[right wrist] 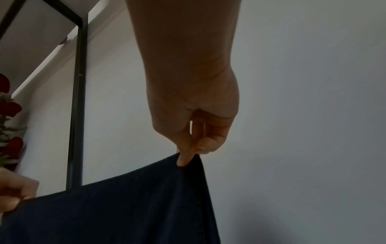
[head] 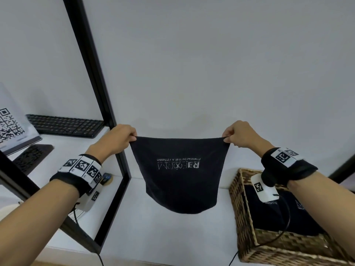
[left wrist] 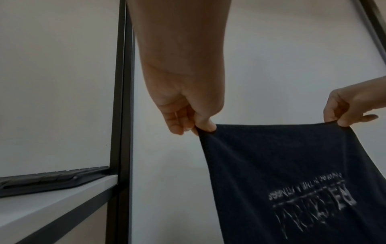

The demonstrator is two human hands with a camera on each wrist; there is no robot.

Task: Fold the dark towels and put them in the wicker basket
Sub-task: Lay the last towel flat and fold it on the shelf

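A dark towel [head: 181, 179] with pale mirrored lettering hangs in the air above the white table, stretched between both hands. My left hand [head: 123, 138] pinches its upper left corner, and my right hand [head: 237, 135] pinches the upper right corner. The left wrist view shows the left hand [left wrist: 198, 125] pinching the towel [left wrist: 292, 173], with the right hand [left wrist: 346, 118] at the far corner. In the right wrist view the right hand [right wrist: 188, 158] pinches the towel [right wrist: 125, 214]. A wicker basket [head: 247, 217] stands at the right and holds folded dark towels [head: 292, 217].
A black metal shelf frame [head: 119, 169] rises at the left of the towel. On its white shelf lie a black keyboard [head: 65, 124] and a stand with a QR code [head: 11, 127]. The white table [head: 163, 237] lies below, a plain wall behind.
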